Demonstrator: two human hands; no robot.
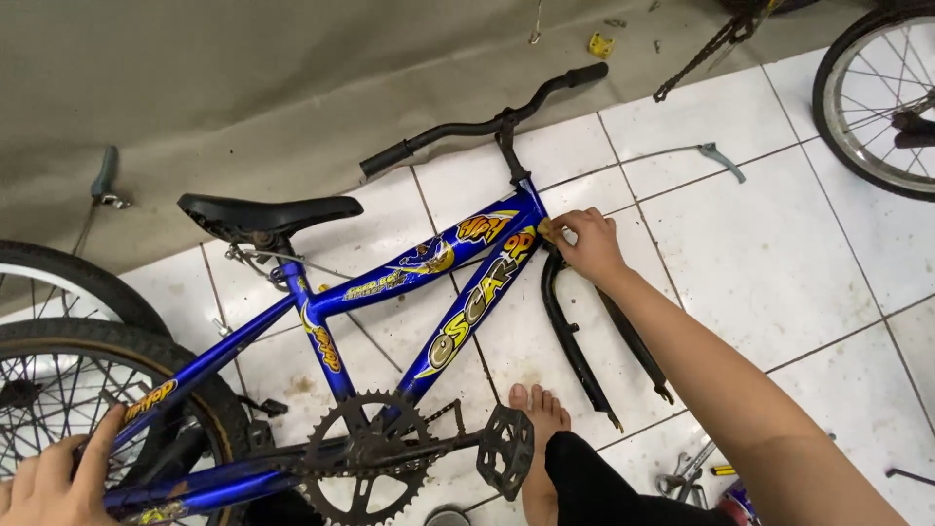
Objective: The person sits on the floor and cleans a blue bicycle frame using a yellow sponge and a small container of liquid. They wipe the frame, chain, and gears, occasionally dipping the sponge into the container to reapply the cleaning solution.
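Kneeling over a small blue bicycle frame laid on a white tiled floor, a person works at its front end with two bare hands. The right hand reaches across to the head of the frame, fingers pinched together on a small yellowish piece — too small to tell what it is — right where the black fork joins the frame. The fork has no wheel in it, and its two legs point down toward the person's bare foot. The left hand sits at the lower left corner, fingers curled over the rear wheel and the blue stay beside it, holding that end of the bicycle.

The black handlebar lies at the top of the frame, reaching onto a grey-green tarp that covers the upper part of the scene. The black saddle stands out to the left, and the chainring and a black pedal lie near the foot.

Another wheel shows at the upper right — beside it a loose chain trails across the tarp's edge. A brake lever with its cable lies on the tiles, well apart from the frame, and a few tools rest near the right knee.
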